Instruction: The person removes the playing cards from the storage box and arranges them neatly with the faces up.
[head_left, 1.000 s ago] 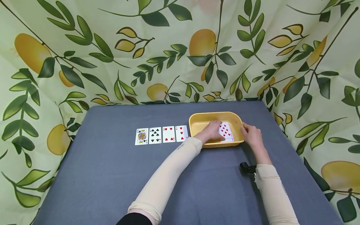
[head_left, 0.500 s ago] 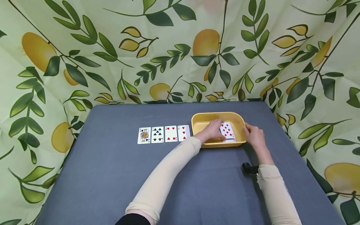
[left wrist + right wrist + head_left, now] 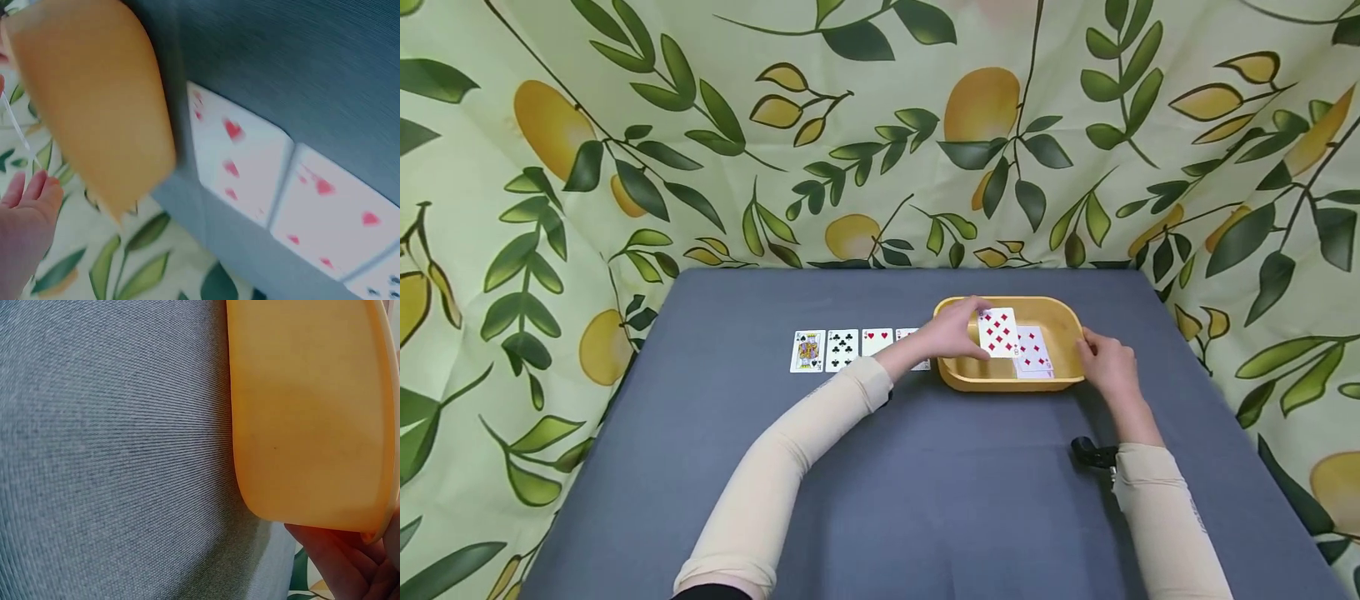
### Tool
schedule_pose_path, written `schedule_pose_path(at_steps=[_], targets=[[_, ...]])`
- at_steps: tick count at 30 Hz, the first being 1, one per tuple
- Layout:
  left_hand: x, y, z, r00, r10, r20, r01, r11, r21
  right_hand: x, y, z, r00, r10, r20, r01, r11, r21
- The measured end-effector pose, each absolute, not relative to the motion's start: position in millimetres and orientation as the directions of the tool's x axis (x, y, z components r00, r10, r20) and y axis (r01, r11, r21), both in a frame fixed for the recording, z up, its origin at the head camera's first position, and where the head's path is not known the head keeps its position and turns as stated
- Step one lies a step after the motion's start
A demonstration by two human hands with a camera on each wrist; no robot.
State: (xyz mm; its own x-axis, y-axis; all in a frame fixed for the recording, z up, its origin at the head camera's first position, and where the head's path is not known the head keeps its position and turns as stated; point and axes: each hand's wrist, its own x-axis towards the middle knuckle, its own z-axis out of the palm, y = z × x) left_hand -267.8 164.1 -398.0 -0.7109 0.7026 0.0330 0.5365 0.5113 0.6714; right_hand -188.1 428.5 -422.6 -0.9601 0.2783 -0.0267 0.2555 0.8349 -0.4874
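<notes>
we see a blue-grey counter [image 3: 955, 492] spanning the lower frame, with a leaf-and-fruit patterned cloth [image 3: 895, 83] hanging behind and at the sides. right of centre sits a yellow tray [image 3: 1011, 385]; the right hand [image 3: 1108, 362] grips its right end. the left hand [image 3: 951, 331] pinches a diamonds card [image 3: 997, 333] over the tray; another card [image 3: 1034, 352] lies inside. leftward, four cards [image 3: 842, 350] form a row.

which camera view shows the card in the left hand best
The head view: there the card faces the camera, its diamonds plain. The left wrist view catches it nearly edge-on, a thin white sliver; the right wrist view doesn't show it.
</notes>
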Motion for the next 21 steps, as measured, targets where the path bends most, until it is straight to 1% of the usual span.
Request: schedule_pose_path(at_steps=[5, 10, 15, 21], targets=[[-268, 123, -390, -0.714, 0.7, 0.037, 0.538, 0.514, 0.668, -188, 429, -422, -0.963, 0.268, -0.035, 0.25, 0.836, -0.488], [-267, 86, -389, -0.722, 0.692, 0.026, 0.52, 0.517, 0.681, -188, 432, -421, -0.963, 0.264, -0.045, 0.252, 0.839, -0.483], [-265, 48, -396, -0.759, 0.651, 0.017, 0.474, 0.535, 0.699, -189, 430, -422, -0.965, 0.259, -0.049, 0.25, 0.842, -0.478], [-266, 1, -406, -0.805, 0.593, -0.003, 0.425, 0.58, 0.695, -190, 430, -422, -0.966, 0.255, -0.042, 0.245, 0.852, -0.463]])
